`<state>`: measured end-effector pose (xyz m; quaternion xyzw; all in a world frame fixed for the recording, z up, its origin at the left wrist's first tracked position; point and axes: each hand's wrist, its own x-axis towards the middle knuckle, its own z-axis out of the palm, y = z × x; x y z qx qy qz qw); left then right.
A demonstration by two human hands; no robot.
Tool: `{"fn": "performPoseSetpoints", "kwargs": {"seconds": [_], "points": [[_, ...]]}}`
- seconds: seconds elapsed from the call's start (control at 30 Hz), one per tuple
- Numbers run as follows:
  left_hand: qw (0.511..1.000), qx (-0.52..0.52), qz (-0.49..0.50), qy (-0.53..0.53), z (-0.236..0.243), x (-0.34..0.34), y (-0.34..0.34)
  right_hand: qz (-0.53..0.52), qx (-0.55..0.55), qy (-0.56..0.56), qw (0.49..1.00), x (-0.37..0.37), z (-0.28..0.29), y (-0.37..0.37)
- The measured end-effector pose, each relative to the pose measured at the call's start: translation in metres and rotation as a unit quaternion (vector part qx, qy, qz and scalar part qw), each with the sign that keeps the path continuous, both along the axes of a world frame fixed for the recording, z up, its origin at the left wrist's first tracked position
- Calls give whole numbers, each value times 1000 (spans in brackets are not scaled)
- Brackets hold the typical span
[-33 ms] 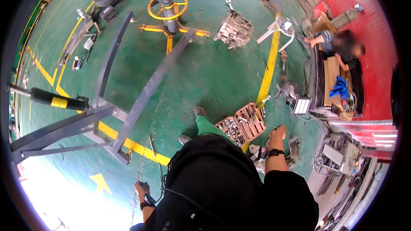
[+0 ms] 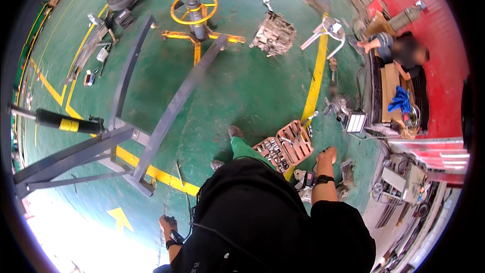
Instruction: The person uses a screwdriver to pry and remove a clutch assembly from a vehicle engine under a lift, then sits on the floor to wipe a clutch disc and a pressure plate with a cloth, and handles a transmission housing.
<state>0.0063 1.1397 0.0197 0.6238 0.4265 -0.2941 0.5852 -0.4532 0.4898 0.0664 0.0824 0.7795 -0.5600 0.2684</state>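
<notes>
Two hands: left hand [image 2: 164, 225] 7 o'clock, right hand [image 2: 327, 156] 4 o'clock | fingers: cannot tell | tool case [image 2: 304, 148] already open | metal housing [image 2: 274, 34] 1 o'clock, untouched

Wearer's clothing: loose black top [image 2: 247, 207], with a small pale round mark [image 2: 226, 256] and pale lettering [image 2: 195, 267] near the lower edge of the view. Right sleeve [image 2: 343, 227] black, short, wide at the opening. Trouser leg [image 2: 243, 148] plain bright green. Shoes: one [image 2: 235, 132] greyish, the other [image 2: 217, 165] similar, details too small to resolve. Dark wristband [image 2: 325, 179] below the right hand [image 2: 326, 155]; bulkier black strapped piece [image 2: 175, 237] below the left hand [image 2: 167, 222]. Thin dark cable [image 2: 217, 228] across the top.
</notes>
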Motion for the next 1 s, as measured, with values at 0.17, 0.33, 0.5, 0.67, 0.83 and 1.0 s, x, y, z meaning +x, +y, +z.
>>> {"fn": "performPoseSetpoints", "kwargs": {"seconds": [0.17, 0.33, 0.5, 0.67, 0.83, 1.0], "points": [[999, 3, -46, 22, -8, 27, 2, -15, -37, -57, 998, 12, 9, 7], [998, 21, -53, 1, 7, 63, -35, -15, 7, -75, 997, -21, -26, 21], [863, 176, -430, -200, 27, 69, -54, 448, -138, 18, 883, -82, -74, 69], [979, 119, -94, -134, 24, 54, -67, 475, 111, 205, 849, -72, -59, 68], [992, 94, 58, -59, 22, 34, -70, 188, 73, 36, 979, -32, -41, 29], [991, 94, 91, -8, 15, 0, -43, 74, 91, 58, 991, -18, -62, -10]]}}
